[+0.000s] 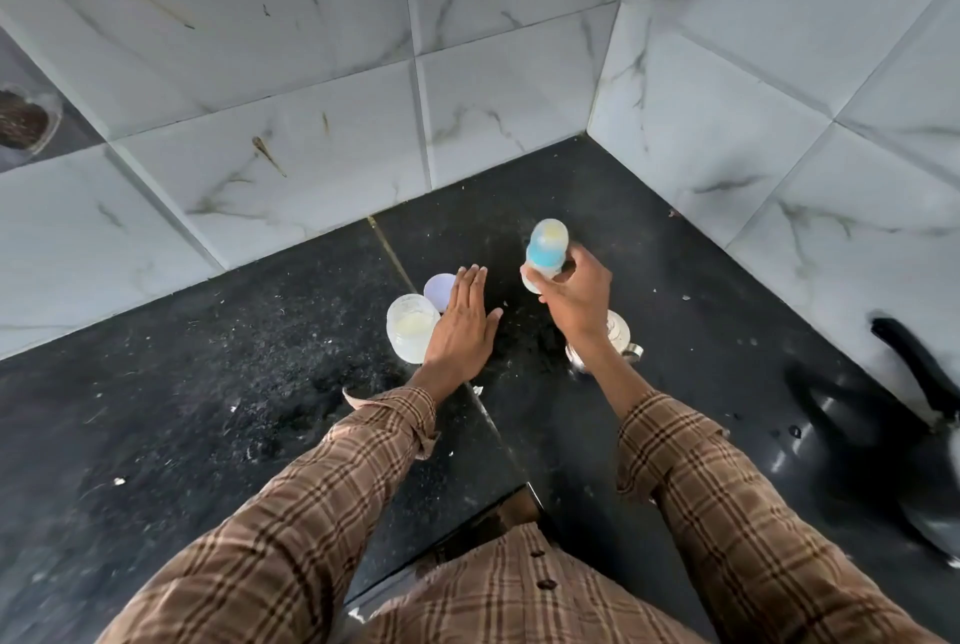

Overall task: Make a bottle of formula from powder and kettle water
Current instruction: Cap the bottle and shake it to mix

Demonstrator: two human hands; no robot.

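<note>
Capped, blue-collared baby bottle (544, 251) tilts above the counter; open powder jar (411, 334) stands left.

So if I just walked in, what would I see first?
You'd spot the baby bottle with its blue collar, gripped in the right hand above the black counter. Beside it the left hand lies flat with straight fingers, next to an open jar of pale powder. A black kettle sits at the far right edge.

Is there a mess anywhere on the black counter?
Yes. Pale specks and crumbs are scattered over the black counter, thickest around the open powder jar, like spilled powder. The jar's lid lies off beside it.
</note>
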